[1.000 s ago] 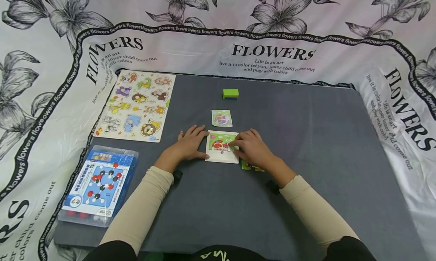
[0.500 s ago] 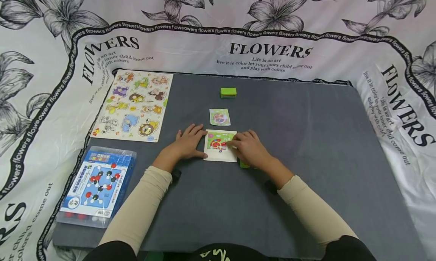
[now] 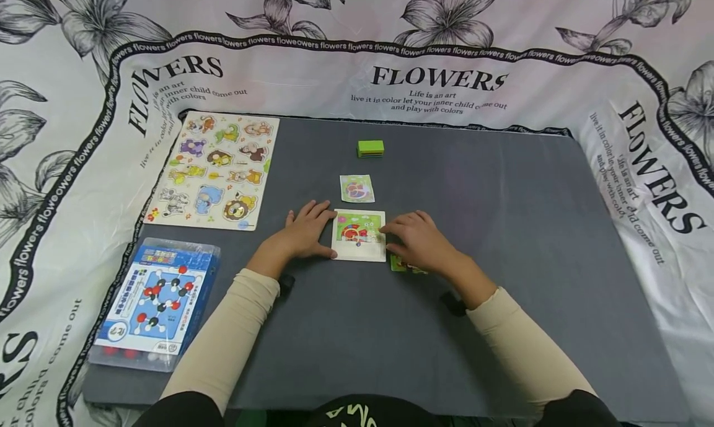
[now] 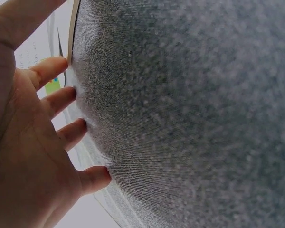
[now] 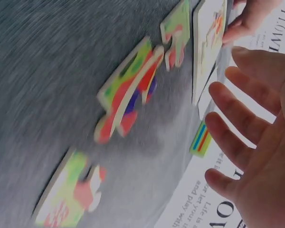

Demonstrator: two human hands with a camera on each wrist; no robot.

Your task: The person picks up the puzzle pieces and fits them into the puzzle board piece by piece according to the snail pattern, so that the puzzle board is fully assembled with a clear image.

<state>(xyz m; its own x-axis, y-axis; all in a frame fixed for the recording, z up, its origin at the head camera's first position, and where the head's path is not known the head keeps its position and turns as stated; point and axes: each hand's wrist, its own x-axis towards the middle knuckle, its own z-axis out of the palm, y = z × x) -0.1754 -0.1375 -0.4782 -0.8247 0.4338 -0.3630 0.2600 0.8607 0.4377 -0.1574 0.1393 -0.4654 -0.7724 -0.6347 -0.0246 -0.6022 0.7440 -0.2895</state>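
A white square puzzle board with a green and red picture lies at the middle of the table. My left hand rests at its left edge, thumb and a fingertip touching it, fingers spread. My right hand is beside the board's right edge, and in the right wrist view that hand has relaxed fingers with nothing between them. Loose puzzle pieces lie partly under it. The right wrist view shows a large piece, a smaller piece and another piece on the cloth.
A small picture card lies behind the board, with a green block stack farther back. An animal sticker sheet lies at the back left, and a blue-labelled plastic box at the front left.
My right hand has moved off the picture to the right, uncovering the board's right part and some loose pieces. The left hand stays at the board's left edge.
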